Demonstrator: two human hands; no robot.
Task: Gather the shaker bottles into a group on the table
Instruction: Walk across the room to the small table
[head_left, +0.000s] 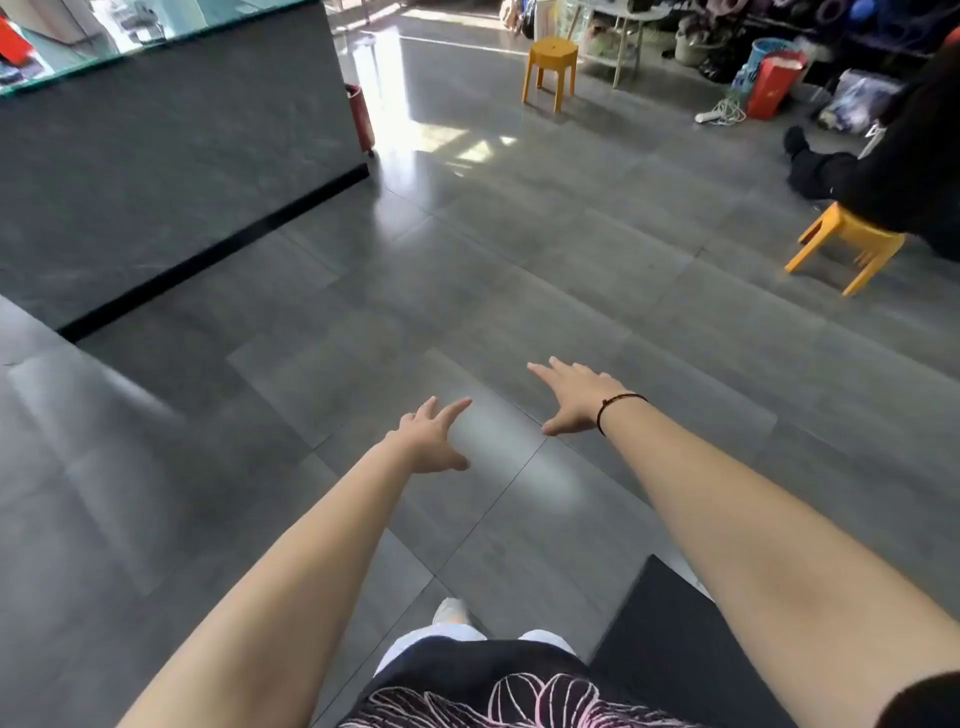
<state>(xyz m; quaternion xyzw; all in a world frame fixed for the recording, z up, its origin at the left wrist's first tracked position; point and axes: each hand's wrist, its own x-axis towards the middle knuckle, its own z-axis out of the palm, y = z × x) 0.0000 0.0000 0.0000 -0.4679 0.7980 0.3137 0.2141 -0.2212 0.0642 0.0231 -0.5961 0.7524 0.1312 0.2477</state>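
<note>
No shaker bottle shows in the head view. Both my arms stretch forward over the grey tiled floor. My left hand (434, 439) is open with its fingers spread and holds nothing. My right hand (574, 397), with a dark cord bracelet at the wrist, is also open, palm down, fingers apart and empty. The two hands hover about a hand's width apart above the floor.
A grey counter (171, 156) with a glass top stands at the left, a red canister (361, 117) at its far corner. Two yellow stools (551, 70) (844, 247) stand at the right; a person in black sits on the nearer one. A dark mat (670, 639) lies by my feet.
</note>
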